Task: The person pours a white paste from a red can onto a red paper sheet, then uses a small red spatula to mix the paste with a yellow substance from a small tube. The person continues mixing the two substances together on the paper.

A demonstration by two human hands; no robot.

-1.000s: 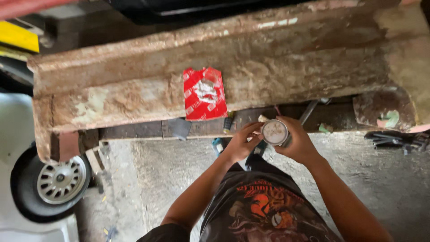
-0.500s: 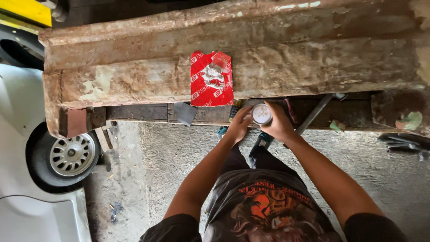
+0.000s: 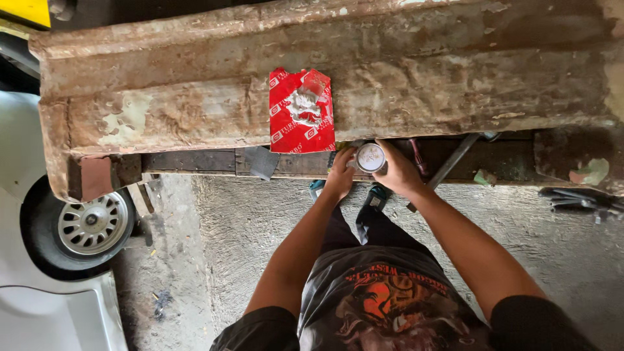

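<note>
I see both hands closed around a small round tin point(image 3: 371, 157) at the near edge of the rusty metal beam point(image 3: 455, 78). Left hand point(image 3: 340, 174) grips its left side, right hand point(image 3: 398, 170) wraps its right. A red packet point(image 3: 301, 112) lies just beyond, on the beam.

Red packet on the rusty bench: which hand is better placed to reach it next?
Left, probably. The left hand sits just below the red packet and only steadies the small round tin from its side. The right hand cups the tin, farther from the packet.
</note>
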